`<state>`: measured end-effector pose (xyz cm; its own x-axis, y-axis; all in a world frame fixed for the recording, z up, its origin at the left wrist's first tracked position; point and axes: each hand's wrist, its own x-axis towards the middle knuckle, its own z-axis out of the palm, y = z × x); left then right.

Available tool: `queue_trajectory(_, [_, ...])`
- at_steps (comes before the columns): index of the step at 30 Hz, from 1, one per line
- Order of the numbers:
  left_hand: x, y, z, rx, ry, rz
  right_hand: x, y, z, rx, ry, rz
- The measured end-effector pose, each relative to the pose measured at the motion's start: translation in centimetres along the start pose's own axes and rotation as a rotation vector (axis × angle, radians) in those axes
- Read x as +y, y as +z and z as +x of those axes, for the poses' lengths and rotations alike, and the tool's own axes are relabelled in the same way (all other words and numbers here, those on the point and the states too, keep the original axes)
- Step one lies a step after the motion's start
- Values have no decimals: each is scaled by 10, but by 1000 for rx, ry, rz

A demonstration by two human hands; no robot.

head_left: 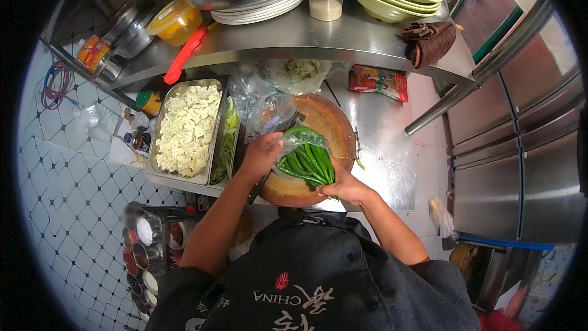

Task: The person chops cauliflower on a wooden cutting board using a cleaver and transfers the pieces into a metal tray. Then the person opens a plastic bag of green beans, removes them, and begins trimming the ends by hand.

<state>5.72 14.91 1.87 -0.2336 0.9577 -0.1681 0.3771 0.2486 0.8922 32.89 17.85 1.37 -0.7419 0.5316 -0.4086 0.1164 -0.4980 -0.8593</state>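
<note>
Over a round wooden chopping block (340, 119), my right hand (344, 184) is closed around a bunch of long green chili peppers (308, 163). My left hand (262, 156) pinches the edge of a clear plastic bag (287, 145) that partly wraps the peppers' upper left side. More green shows through the plastic near the top of the bunch. A dark flat object, perhaps a cleaver (294, 122), lies partly hidden on the block behind my left hand.
Left of the block stand a steel tray of cut cauliflower (188, 128) and a narrower container of sliced green vegetables (227, 147). Crumpled plastic bags (257, 87) and a red packet (379, 83) lie behind. Above runs a steel shelf (275, 39) with a red-handled tool (186, 55) overhanging its edge.
</note>
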Motion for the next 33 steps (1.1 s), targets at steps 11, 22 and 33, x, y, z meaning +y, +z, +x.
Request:
queue_trajectory(11, [-38,-6,30,339,205,275,10,-3,1,-37,-76,-244])
queue_trajectory(22, [-12,11,37,185,-29,119,13,-12,6,-66,-185,-239])
queue_trajectory(33, [8,-20,62,734,402,94,31,-33,42,184,-278,-668])
